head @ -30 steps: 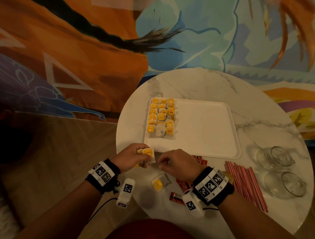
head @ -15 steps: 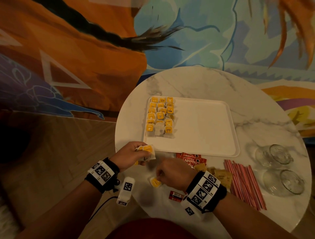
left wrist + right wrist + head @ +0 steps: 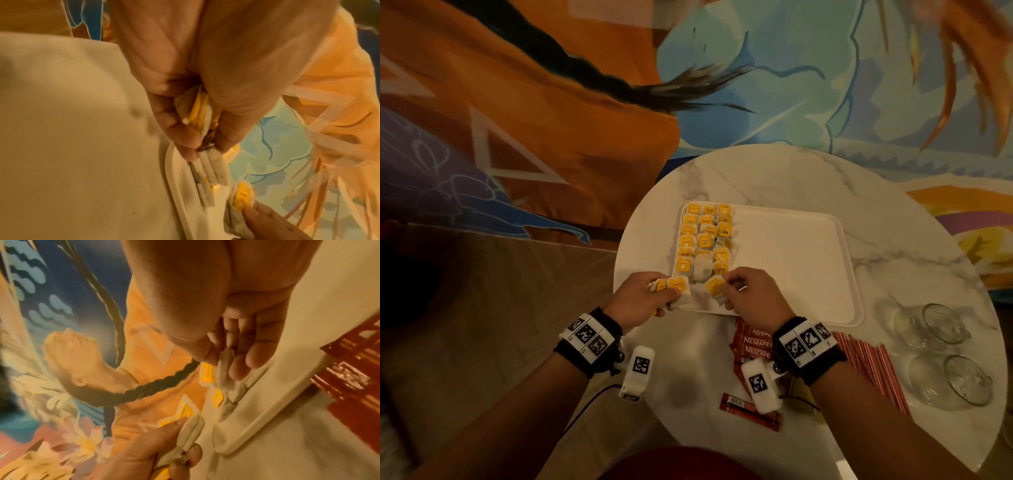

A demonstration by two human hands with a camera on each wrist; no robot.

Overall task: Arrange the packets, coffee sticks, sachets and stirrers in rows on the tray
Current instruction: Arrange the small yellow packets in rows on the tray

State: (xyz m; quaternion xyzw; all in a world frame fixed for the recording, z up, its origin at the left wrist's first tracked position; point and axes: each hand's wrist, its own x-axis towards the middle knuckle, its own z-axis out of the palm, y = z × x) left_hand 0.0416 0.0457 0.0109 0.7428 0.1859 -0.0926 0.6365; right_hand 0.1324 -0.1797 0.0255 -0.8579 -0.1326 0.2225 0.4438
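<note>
**Tea bag held at tray's near left corner**

The yellow-tagged paper tea bag [image 3: 714, 286] is pinched in the right hand [image 3: 753, 298], just above the near left corner of the white plastic tray [image 3: 791, 253], beside the rows already laid. It looks light, limp and easily torn; best held by the edge. The left hand [image 3: 642, 301] grips a small stack of tea bags [image 3: 674, 286]. Red coffee sticks [image 3: 755, 342] wait on the round marble table [image 3: 774, 178].

Tray [image 3: 791, 260] right part bare; glasses [image 3: 941, 349] crowd table's right edge.
</note>
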